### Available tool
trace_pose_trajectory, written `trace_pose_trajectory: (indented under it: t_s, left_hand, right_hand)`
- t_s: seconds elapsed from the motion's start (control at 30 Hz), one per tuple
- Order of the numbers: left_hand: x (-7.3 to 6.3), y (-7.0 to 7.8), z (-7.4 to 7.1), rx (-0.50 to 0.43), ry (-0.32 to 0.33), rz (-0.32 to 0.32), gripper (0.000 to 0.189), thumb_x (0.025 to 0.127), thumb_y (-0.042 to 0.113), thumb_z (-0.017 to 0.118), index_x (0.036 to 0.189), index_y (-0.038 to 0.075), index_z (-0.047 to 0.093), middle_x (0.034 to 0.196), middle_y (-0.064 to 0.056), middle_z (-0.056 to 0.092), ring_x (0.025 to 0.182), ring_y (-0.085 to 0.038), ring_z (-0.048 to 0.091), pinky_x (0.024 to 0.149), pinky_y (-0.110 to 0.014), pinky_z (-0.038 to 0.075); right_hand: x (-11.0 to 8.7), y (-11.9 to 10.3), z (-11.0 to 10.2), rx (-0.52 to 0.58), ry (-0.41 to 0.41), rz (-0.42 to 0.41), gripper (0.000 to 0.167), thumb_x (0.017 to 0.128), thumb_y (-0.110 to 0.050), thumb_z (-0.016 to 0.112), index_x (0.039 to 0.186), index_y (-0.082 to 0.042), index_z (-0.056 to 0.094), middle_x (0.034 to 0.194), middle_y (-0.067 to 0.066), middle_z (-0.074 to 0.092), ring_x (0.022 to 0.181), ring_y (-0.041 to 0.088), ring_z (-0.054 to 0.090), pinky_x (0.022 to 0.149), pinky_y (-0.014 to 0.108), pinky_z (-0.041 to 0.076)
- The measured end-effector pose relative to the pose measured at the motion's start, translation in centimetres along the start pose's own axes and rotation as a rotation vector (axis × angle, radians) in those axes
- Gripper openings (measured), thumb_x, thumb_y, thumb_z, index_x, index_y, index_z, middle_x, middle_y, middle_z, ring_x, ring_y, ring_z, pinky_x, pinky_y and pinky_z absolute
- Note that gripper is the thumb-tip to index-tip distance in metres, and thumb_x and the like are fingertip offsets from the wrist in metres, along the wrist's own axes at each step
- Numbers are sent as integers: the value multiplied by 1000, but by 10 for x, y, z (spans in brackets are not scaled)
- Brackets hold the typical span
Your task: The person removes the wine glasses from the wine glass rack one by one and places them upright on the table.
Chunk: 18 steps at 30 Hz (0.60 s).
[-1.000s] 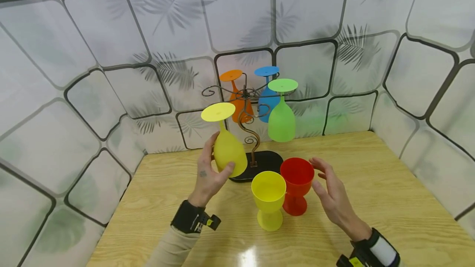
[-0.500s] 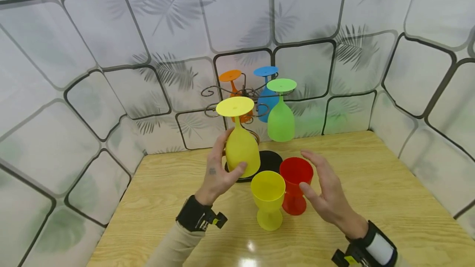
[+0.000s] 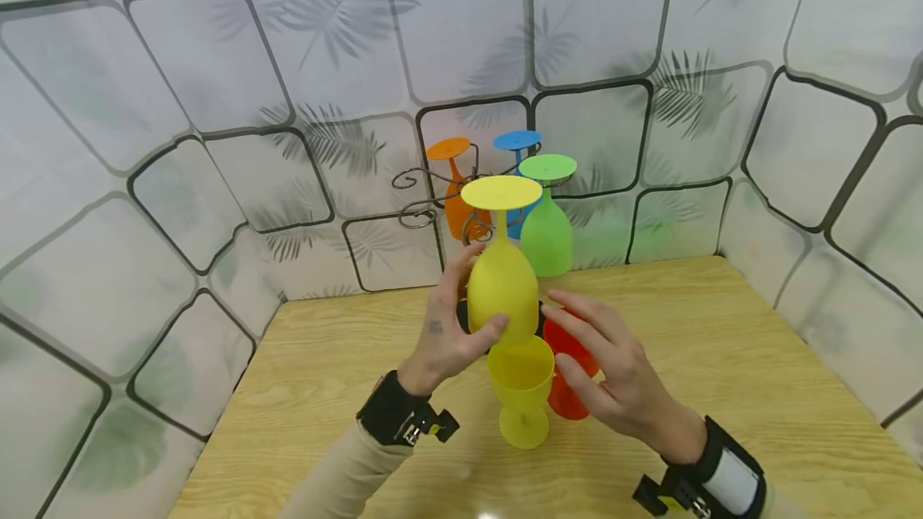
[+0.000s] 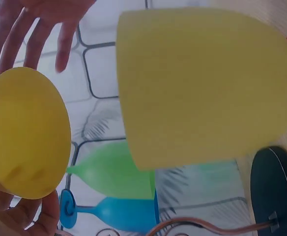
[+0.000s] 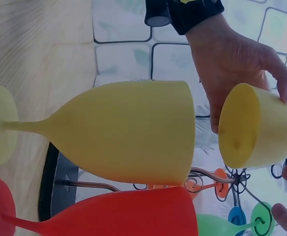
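Observation:
My left hand (image 3: 450,331) grips a yellow goblet (image 3: 502,287) by its bowl, fingers behind and thumb in front. It is upside down, foot on top, and its mouth faces the camera in the right wrist view. Below it a second yellow goblet (image 3: 524,423) stands upright on the table, just under the held one in the head view. My right hand (image 3: 613,367) is raised with spread fingers close to the held goblet's right side and holds nothing. Behind that hand stands an upright red goblet (image 3: 568,400), partly hidden by the fingers.
At the back, a curled wire stand on a black base (image 4: 273,191) bears upside-down goblets: orange (image 3: 465,215), blue (image 3: 517,141) and green (image 3: 546,239). The held goblet hides much of the stand. Patterned cloth walls (image 3: 346,46) enclose the wooden table (image 3: 324,359).
My left hand has carried the inverted yellow goblet rightward, from beside the stand to over the standing yellow one. My right hand has moved left, across the red goblet.

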State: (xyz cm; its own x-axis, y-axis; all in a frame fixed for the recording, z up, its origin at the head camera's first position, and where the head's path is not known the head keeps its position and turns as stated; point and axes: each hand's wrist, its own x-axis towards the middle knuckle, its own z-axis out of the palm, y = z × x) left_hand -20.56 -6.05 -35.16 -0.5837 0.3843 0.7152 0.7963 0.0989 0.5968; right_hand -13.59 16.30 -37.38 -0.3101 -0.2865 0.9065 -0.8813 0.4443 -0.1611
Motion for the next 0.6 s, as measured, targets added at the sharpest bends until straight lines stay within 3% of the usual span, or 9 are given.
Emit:
trace_pose_trajectory:
  t_s: [0.2,0.37,0.6]
  left_hand:
    - [5,6,8,-31,-41,50,81,92,58,60,153,9,39,129,-16,64,103,-28,65,80,-38,60]
    - [5,9,12,-35,-65,46,80,92,57,59,152,8,42,125,-17,65,100,-27,66,76,-36,61]
    - [6,14,17,-57,-123,25,80,92,59,56,153,9,43,124,-17,66,94,-23,66,73,-33,60]
  right_hand:
    - [5,-2,-1,-22,6,-23,47,108,-30,49,128,9,64,135,27,58,126,33,54,117,25,37]
    - [6,-1,-4,-52,13,-23,44,108,-28,48,126,8,65,134,30,56,125,32,53,114,20,39]
    - [12,3,-11,-148,41,-131,35,104,-8,40,120,7,67,130,33,58,117,39,55,115,22,38]
